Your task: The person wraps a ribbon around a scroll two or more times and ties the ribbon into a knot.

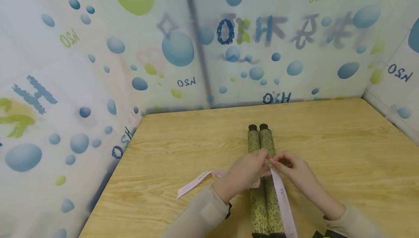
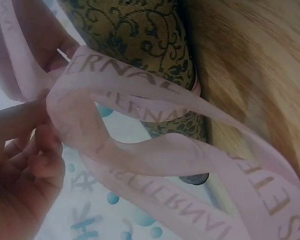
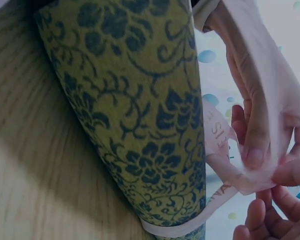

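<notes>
Two rolled scrolls in green-gold floral brocade with dark end knobs lie side by side, the left scroll (image 1: 258, 209) touching the right scroll (image 1: 275, 209). A pink ribbon (image 1: 283, 201) with printed letters passes round them, as the right wrist view shows. Over the scrolls, my left hand (image 1: 243, 172) pinches the ribbon, which forms a loop (image 2: 75, 120) at its fingertips. Just to the right, my right hand (image 1: 296, 170) pinches the ribbon between thumb and fingers, close to the left fingertips. One ribbon tail trails left onto the table; the other runs down along the right scroll.
The scrolls lie on a wood-grain table (image 1: 183, 139). Behind it and at the left hangs a white sheet (image 1: 216, 74) printed with blue and green drops and letters. Black straps show near both sleeves.
</notes>
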